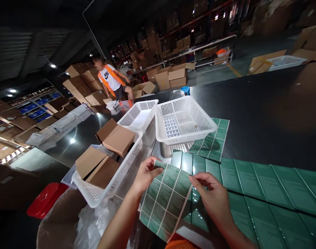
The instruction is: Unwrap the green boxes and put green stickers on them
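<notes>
Between my two hands hangs a label sheet [165, 197] with green rectangles set in a white grid. My left hand [149, 173] pinches its upper left corner, thumb on the front. At the upper right corner my right hand [210, 192] pinches the edge between thumb and fingers. Below and to the right, green flat packs [261, 180] lie in overlapping rows on the dark table. A second green label sheet [217, 141] rests at the back of these packs, partly beneath a white perforated basket [185, 119]. Inside that basket is a sheet of small white-and-blue labels [171, 126].
A white basket [95, 199] at left holds brown cardboard boxes [118, 138]. Another white basket [147, 116] stands behind it, near a blue tape roll [185, 91]. A red plastic item [46, 200] and clear plastic bags [95, 224] are at lower left. A person [112, 81] stands beyond the table.
</notes>
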